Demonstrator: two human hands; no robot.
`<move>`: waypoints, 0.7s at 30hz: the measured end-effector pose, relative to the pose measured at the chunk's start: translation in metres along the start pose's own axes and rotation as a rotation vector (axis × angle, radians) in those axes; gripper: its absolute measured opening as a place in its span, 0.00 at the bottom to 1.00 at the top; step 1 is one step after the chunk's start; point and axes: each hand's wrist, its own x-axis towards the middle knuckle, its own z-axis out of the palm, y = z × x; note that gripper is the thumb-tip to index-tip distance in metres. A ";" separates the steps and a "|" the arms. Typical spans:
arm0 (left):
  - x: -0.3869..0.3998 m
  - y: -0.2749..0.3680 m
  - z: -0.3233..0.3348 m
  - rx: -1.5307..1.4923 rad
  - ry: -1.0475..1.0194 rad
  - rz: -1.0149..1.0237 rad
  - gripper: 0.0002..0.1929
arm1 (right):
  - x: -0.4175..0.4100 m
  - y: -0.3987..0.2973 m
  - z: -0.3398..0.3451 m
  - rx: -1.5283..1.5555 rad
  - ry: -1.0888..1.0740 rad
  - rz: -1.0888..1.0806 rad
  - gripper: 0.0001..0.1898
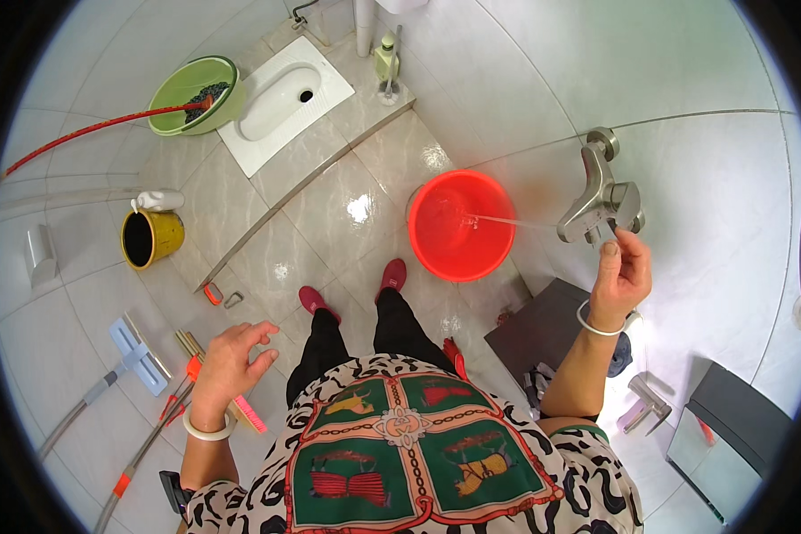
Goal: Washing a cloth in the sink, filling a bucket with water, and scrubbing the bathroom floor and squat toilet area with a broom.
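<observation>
My right hand [621,280] is at the wall-mounted metal mixer tap [591,200], thumb and fingers gripping its lever. From the tap's spout a thin stream of water [507,220] runs sideways into a red plastic bucket [434,250] on the tiled floor. The bucket holds some water; how deep is hard to see. Nothing is in my left hand [230,364], which hovers with fingers loosely curled and apart, above the brooms and mops on the left side.
A raised tiled step holds a white squat toilet [267,127], a green basin [167,87] with a red-handled mop inside, and a toilet brush [388,93]. To the left are a yellow bin [170,233] and a blue squeegee mop [133,354]. A dark cabinet [537,327] stands right.
</observation>
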 end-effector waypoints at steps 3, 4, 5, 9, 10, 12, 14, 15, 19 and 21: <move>0.001 0.000 0.000 0.017 0.016 0.032 0.15 | 0.013 0.004 -0.003 -0.229 0.017 -0.141 0.15; 0.002 0.000 0.000 0.013 0.005 0.020 0.15 | 0.018 0.003 -0.002 -0.382 0.064 -0.239 0.20; 0.002 0.001 -0.001 0.008 0.000 0.012 0.15 | 0.018 0.008 -0.002 -0.384 0.066 -0.242 0.20; 0.011 0.000 -0.001 -0.005 -0.005 -0.002 0.15 | -0.001 0.038 0.005 -0.527 -0.290 -0.231 0.27; 0.014 0.000 0.000 -0.005 0.000 0.013 0.15 | -0.006 0.037 0.007 -0.546 -0.289 -0.233 0.27; 0.012 -0.001 -0.004 0.003 0.021 0.002 0.15 | -0.010 0.011 0.019 -0.559 -0.279 -0.206 0.27; 0.005 -0.001 -0.008 -0.012 0.002 -0.070 0.14 | -0.027 -0.009 0.028 -0.262 -0.171 -0.291 0.25; 0.003 -0.003 -0.008 -0.006 0.022 -0.084 0.14 | -0.042 -0.011 0.035 -0.072 -0.301 -0.235 0.24; 0.020 -0.034 0.003 0.011 -0.072 -0.073 0.13 | -0.150 0.071 0.142 0.023 -0.732 0.186 0.25; 0.022 -0.050 0.014 0.021 -0.130 -0.159 0.13 | -0.240 0.161 0.196 -0.121 -0.818 0.252 0.31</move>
